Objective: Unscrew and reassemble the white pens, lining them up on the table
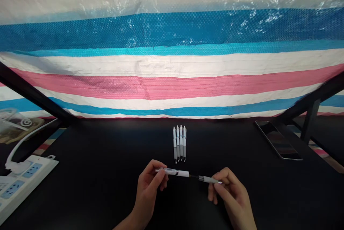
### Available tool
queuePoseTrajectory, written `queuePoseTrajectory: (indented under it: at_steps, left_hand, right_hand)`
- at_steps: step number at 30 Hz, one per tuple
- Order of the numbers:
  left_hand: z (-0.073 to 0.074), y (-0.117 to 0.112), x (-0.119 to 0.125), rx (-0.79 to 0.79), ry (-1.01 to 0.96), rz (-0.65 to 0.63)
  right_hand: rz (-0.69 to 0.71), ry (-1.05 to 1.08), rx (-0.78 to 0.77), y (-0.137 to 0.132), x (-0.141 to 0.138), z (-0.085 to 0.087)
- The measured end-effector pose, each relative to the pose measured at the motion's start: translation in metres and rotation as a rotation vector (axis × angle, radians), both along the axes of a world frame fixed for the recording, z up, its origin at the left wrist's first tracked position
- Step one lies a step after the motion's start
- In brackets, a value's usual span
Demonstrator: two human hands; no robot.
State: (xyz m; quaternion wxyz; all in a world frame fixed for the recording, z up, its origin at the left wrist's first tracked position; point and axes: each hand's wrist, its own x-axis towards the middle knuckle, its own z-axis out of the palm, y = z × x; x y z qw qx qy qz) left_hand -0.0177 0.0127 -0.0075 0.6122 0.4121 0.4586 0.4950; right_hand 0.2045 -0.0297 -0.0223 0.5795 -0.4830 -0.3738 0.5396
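Observation:
My left hand [152, 187] pinches the white upper barrel [182, 173] of a click pen by its clip end. The grey grip section [208, 179] of the same pen is between the thumb and fingers of my right hand [228, 194], near its metal tip. The two pen parts are apart, and a thin dark refill [194, 176] spans the gap between them. Just beyond my hands, several white-and-grey click pens [180, 144] lie side by side in a row, tips toward me.
A black table [107, 151] lies under everything. At the left edge sits a white power strip [29, 176] with a plugged-in cable. A smartphone [278, 140] rests at the right. Behind hangs a striped plastic sheet [172, 88], with black frame bars [34, 92] at the sides.

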Motion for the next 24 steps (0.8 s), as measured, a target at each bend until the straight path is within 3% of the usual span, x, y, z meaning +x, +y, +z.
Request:
queuePoseTrajectory:
  at_steps: [3, 8, 17, 21, 24]
  left_hand:
    - [-0.0012, -0.0011, 0.0019, -0.005, 0.014, -0.070]
    - [-0.0023, -0.0012, 0.0016, 0.025, 0.043, -0.135]
    - [-0.0033, -0.0011, 0.0022, 0.003, -0.024, -0.200]
    - [-0.0037, -0.0018, 0.0025, 0.029, -0.049, -0.173]
    - [-0.0044, -0.0020, 0.0022, 0.039, -0.053, -0.123]
  right_hand:
    - [0.074, -0.107, 0.076, -0.0006, -0.0056, -0.0038]
    - [0.052, -0.234, 0.079, -0.0005, -0.0067, -0.0095]
    - [0.167, -0.530, 0.100, -0.0004, 0.0010, -0.0015]
    - [0.206, -0.481, 0.139, -0.0015, 0.0002, -0.0041]
    - [0.121, -0.407, 0.106, -0.0018, -0.0026, -0.0057]
